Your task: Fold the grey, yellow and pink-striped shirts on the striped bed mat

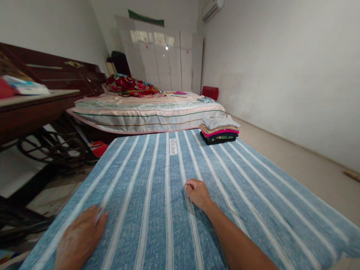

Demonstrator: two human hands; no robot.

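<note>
A striped cloth [153, 198] in 2 main colours, a heathered, mottled blue and white, lies spread out flat and unfolded, filling most of the near part of the scene, with its stripes running from near to far and closing together toward the far edge. Its surface is mostly smooth, with slight ripples toward the near right, where the corner looks softly rumpled. Left of centre along its far end sits 1 pale rectangular label [172, 147], its dark lettering "With love" turned sideways along the stripes.
</note>
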